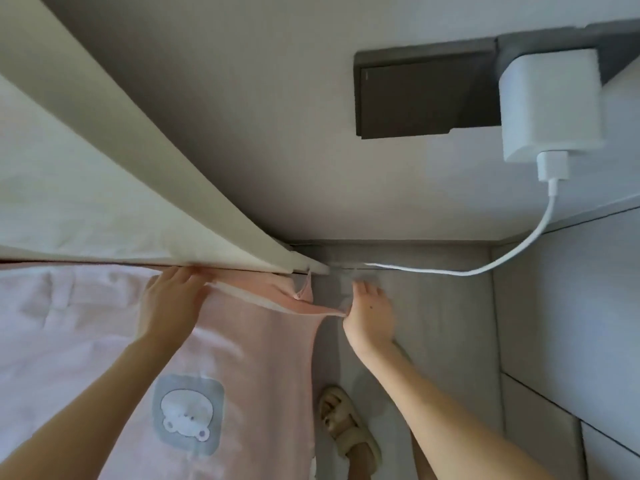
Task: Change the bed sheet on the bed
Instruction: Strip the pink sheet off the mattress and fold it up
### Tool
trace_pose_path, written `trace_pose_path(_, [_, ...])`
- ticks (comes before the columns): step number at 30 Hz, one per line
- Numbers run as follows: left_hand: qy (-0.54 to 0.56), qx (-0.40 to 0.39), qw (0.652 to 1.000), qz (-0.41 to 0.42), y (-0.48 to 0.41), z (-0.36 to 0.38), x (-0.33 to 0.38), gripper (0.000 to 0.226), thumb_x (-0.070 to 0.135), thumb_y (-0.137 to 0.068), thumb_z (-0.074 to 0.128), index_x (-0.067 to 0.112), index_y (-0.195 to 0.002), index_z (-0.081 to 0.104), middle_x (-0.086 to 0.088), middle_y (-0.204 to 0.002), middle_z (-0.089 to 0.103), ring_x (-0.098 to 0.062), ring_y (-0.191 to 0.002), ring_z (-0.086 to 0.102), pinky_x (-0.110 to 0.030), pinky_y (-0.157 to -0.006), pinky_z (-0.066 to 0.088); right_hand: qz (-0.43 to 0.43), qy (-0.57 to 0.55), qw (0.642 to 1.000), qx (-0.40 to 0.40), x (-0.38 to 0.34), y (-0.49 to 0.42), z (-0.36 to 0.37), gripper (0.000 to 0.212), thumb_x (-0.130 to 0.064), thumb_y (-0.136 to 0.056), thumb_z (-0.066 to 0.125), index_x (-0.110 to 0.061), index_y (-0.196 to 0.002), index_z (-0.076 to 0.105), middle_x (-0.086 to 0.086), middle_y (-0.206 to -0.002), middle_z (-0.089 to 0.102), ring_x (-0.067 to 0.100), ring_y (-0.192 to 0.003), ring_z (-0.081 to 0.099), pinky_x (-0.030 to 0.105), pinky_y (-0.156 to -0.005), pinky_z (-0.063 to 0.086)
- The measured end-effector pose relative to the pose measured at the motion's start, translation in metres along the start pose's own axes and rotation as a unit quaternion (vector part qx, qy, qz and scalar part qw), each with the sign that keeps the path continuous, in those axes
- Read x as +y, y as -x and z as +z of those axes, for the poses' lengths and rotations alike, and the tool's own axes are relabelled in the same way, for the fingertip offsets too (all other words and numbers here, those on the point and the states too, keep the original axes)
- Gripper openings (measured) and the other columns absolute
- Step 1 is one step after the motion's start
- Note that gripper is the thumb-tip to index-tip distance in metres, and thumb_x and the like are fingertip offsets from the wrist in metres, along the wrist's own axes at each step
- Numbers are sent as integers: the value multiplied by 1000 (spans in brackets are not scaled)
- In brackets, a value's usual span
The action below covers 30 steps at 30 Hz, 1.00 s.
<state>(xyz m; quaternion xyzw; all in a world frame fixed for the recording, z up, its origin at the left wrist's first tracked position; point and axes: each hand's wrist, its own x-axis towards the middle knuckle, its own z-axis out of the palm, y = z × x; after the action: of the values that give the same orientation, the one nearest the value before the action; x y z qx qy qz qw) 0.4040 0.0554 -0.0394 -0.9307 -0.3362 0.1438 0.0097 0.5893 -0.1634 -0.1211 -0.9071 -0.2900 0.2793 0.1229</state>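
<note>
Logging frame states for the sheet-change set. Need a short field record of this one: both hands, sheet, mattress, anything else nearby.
left hand: fingers straight, on the pink sheet at the mattress edge
right hand: pinches the sheet's corner strip, pulled taut
sheet: drapes below the mattress edge, bear patch showing
charger: plugged into the wall, white cable runs to the bed corner
sandal: on a foot, on the floor

sheet (249,358) left | foot (346,431) just right of it | charger (550,102) upper right on wall (277,116)
</note>
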Motion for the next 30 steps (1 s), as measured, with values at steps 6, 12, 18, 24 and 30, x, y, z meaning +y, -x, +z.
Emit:
trace_pose_path(6, [5,108,991,84,-5,12,-12,33,24,-82,45,7,-82,74,-9,-79,71,-35,-73,65,-44,-67,46,-90,-142,985,25,-40,7,29,45,6,-70,62,-13,-110,66,5,-104,68,30,-92,60,34,-77,44])
trace_pose_path(12, [24,179,972,149,0,9,-19,32,24,-88,47,6,-78,71,-8,-74,67,-34,-70,62,-40,-71,37,-140,-74,987,-1,-40,-21,36,34,-7,-84,60,-23,-113,67,4,-109,62,29,-104,52,38,-86,37])
trace_pose_path(18, [60,186,966,170,-6,6,-25,31,22,-88,48,3,-80,72,-11,-76,68,-33,-76,56,-40,-67,38,-164,2,983,80,-19,-61,20,8,-11,-69,76,-12,-71,69,10,-83,58,34,-77,57,34,-63,34])
trace_pose_path(24, [41,181,977,109,-10,5,-14,36,24,-88,45,1,-78,71,-17,-72,67,-39,-61,61,-41,-57,46,-22,22,999,42,-24,-67,14,31,-1,-85,54,-8,-116,52,12,-115,52,32,-102,51,37,-71,43])
trace_pose_path(30, [33,184,979,77,-10,9,-2,31,24,-88,50,4,-75,70,-14,-70,67,-36,-63,62,-39,-60,43,-81,-151,983,70,-49,30,14,55,-63,-84,41,-17,-106,63,2,-97,67,23,-89,62,32,-72,49])
